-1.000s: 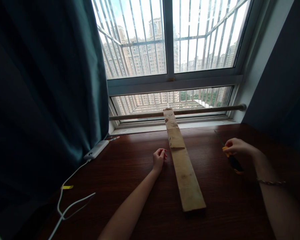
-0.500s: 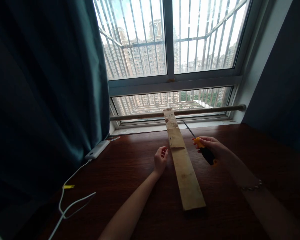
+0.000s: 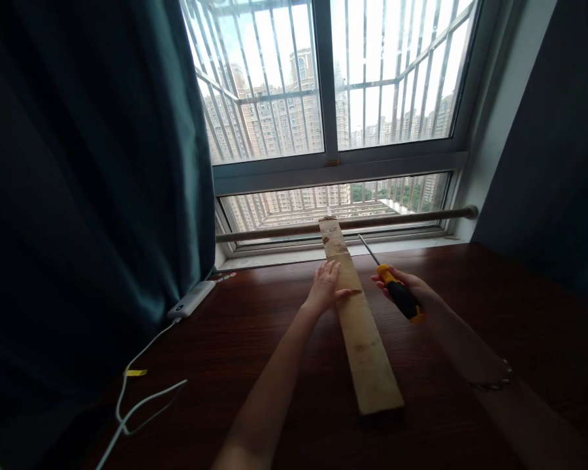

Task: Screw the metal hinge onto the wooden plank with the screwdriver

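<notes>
A long pale wooden board [image 3: 370, 352] lies lengthwise on the dark wood surface, its far end resting at the rail by the window. A shorter wooden piece [image 3: 345, 269] lies on top of the board's far half. My left hand [image 3: 326, 286] lies on the shorter piece with fingers stretched forward and thumb spread across it near its close edge. To the right of the board, my right hand [image 3: 406, 287] is closed around the yellow and black handle of a screwdriver [image 3: 396, 292]. The screwdriver's metal shaft points up and left, toward the window, apart from the wood.
A round rail [image 3: 411, 218] crosses in front of the barred window. On the left hangs a dark blue curtain [image 3: 176, 170], beside a white power strip [image 3: 192, 299] with a white cable [image 3: 142, 349]. A wall [image 3: 534, 163] bounds the right side.
My left hand has moved from beside the board onto the shorter wooden piece, and its curled fingers have opened out. My right hand keeps hold of the screwdriver, nearly in place.
</notes>
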Demonstrator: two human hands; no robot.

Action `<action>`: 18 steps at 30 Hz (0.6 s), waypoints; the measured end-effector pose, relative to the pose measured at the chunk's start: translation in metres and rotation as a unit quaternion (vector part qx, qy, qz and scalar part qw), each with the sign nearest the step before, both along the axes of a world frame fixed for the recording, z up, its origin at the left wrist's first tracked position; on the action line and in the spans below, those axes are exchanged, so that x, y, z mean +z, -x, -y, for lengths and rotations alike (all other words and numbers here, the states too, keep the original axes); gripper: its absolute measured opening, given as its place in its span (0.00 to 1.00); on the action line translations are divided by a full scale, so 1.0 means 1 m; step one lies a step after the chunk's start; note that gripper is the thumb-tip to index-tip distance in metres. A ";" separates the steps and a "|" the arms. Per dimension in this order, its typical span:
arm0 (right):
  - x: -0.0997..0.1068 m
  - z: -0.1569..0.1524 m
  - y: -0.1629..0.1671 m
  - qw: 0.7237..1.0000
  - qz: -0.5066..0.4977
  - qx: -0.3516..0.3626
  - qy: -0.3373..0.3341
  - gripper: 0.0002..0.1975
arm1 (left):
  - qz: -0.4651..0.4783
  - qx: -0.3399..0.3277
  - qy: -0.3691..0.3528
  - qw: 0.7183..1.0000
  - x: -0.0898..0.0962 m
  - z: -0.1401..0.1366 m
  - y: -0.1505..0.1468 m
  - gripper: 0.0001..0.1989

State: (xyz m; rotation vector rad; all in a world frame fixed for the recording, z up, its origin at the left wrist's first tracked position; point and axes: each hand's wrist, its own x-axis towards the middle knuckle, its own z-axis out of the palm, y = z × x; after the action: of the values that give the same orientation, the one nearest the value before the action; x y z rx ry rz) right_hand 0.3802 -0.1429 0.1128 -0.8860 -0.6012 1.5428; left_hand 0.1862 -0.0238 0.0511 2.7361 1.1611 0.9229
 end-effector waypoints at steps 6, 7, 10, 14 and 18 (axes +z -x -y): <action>0.013 0.003 -0.014 1.000 -0.006 0.009 -0.002 0.10 | 0.090 -0.073 0.020 0.993 -0.008 -0.007 0.011 0.32; 0.014 0.003 -0.015 1.000 -0.007 0.008 -0.001 0.10 | 0.121 -0.080 0.019 0.989 -0.012 -0.007 0.012 0.32; 0.012 0.002 -0.016 1.000 -0.005 -0.002 0.012 0.09 | 0.227 -0.083 0.034 0.970 -0.028 -0.010 0.012 0.30; 0.006 0.000 -0.014 0.999 0.020 0.002 0.031 0.07 | 0.373 -0.082 0.068 0.922 -0.056 -0.014 0.010 0.26; 0.003 0.001 -0.005 0.996 0.070 0.038 0.030 0.07 | 0.452 -0.074 0.092 0.884 -0.078 -0.013 0.010 0.25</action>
State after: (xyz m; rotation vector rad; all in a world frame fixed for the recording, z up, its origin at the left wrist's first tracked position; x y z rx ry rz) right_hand 0.3855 -0.1434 0.1163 -1.0333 -0.6992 1.5825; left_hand 0.1767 -0.0107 -0.0271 1.7912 0.7642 1.6699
